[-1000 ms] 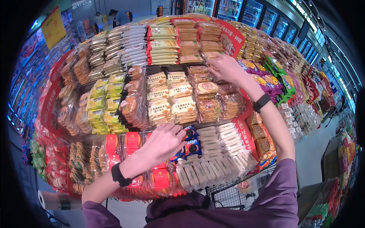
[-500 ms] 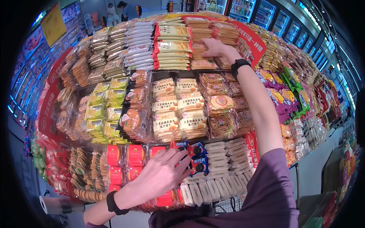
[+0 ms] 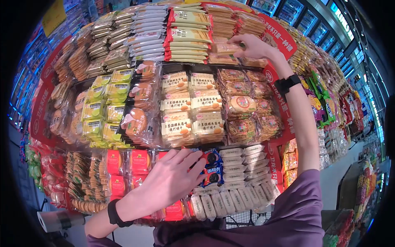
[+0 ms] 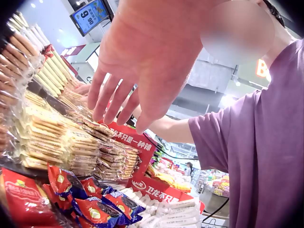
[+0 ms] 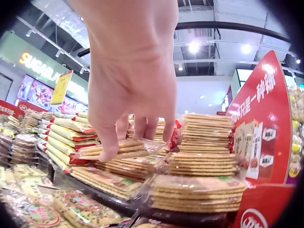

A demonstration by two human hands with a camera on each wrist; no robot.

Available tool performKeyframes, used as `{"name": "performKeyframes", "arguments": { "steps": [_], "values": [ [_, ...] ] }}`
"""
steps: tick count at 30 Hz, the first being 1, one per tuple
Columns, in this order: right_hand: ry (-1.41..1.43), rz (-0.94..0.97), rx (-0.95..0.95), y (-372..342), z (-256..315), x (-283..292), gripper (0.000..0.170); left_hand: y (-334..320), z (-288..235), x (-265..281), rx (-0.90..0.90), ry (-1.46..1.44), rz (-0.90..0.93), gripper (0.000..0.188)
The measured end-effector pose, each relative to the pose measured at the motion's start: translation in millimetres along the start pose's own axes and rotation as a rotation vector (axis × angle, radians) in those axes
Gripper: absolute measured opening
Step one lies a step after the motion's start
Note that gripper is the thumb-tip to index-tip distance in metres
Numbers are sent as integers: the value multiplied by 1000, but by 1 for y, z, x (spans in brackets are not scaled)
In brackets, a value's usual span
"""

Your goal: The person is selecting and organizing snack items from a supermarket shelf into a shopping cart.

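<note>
Cracker packet (image 5: 132, 148), one — pinched by right hand (image 3: 255, 47); left hand (image 3: 173, 178) loosely spread, holding nothing, near blue packets (image 3: 213, 178) — tiered display (image 3: 38, 121), shop fridges (image 3: 290, 12) beyond.

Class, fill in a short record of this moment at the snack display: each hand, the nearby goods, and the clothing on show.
Right hand: pinching a clear packet of crackers
Left hand: holding nothing, fingers relaxed, above the front row
Near the right hand: stacked crackers, a red printed board
Near the left hand: red-and-blue packets
Middle row includes: cream-labelled packets, yellow-green packets
Clothing: purple top
Wrists: a black band on each
</note>
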State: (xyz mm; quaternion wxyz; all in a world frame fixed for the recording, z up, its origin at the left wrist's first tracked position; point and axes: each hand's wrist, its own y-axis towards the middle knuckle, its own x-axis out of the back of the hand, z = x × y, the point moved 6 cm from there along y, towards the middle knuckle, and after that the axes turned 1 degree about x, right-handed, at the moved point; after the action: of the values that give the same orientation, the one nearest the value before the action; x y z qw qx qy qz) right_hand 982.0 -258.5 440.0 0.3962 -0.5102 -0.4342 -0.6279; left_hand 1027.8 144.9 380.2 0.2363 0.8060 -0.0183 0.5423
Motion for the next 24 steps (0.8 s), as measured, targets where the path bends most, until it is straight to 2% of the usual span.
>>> {"name": "performKeyframes", "arguments": {
  "steps": [4,8,9,12,13,16,17,20,21,24],
  "values": [
    [27,-29,-8,6,4,-28,51,5,-1,-3,-12,-12,9,35],
    [-201,-221,126,-2,18,-30,47,8,-3,-2,-33,-19,8,35],
    [-198,-288,176,-7,22,-26,40,9,-3,-3,-32,-24,9,35],
    [37,-279,-97,-15,-4,-2,38,9,-3,-3,-28,-34,12,35],
    [113,-328,-130,-19,-22,6,37,9,-3,-3,-25,-34,13,35],
    [-114,-355,-184,-31,-67,23,37,8,-4,-5,-17,-48,17,34],
    [-112,-294,-258,-31,-82,21,41,8,-5,-6,-17,-51,18,34],
    [-207,-186,-226,-21,-99,9,44,9,-7,-6,-19,-40,20,34],
    [-124,-59,-302,-13,-108,3,52,9,-8,-6,-19,-29,30,34],
    [-233,-49,-383,-3,-115,-6,59,8,-11,-5,-13,1,58,34]
  ]
}}
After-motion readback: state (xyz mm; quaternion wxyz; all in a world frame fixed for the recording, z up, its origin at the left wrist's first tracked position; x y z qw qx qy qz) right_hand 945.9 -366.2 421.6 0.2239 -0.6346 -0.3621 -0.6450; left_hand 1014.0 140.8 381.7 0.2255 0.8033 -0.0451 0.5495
